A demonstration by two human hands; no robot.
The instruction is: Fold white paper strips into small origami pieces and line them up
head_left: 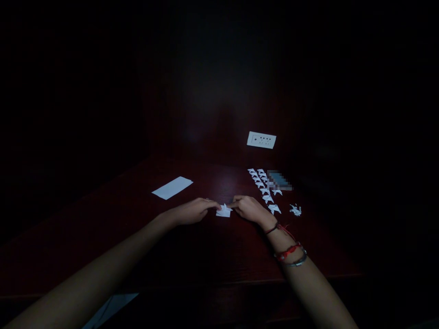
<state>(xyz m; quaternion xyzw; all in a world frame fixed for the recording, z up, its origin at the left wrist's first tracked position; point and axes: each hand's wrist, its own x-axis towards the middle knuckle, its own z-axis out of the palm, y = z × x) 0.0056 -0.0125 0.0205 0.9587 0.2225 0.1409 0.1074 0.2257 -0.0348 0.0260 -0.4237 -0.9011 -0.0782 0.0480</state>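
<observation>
A small folded piece of white paper (223, 211) lies on the dark red table in front of me, with a raised point at its top edge. My left hand (194, 211) reaches in from the left, its fingers closed at the paper's left edge. From the other side, my right hand (247, 208) has its fingertips on the paper's right edge, the remaining fingers curled in. Red cords and a dark bracelet circle my right wrist. Small folded paper pieces (266, 197) stand in rows to the right of my right hand.
A white paper strip (173, 188) lies at the left on the table (137, 237). At the right are a blurred-out flat item (279, 179) and a little heap of white scraps (295, 210). A socket plate (261, 140) is on the back wall. Pale paper (111, 310) shows below the front edge.
</observation>
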